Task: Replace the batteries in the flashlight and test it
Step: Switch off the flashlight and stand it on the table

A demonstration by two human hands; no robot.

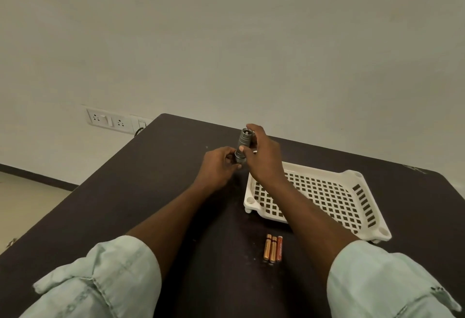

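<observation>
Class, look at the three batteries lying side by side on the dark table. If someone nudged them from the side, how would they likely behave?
The batteries are smooth, slim cylinders lying flat, so they would probably roll apart across the table. They look small, so likely light. No rim guards them; the white tray sits apart.

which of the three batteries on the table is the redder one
The rightmost battery, the one nearest the white tray. Its casing is a deeper red-orange, while the other two batteries beside it are a lighter copper-gold.
</observation>
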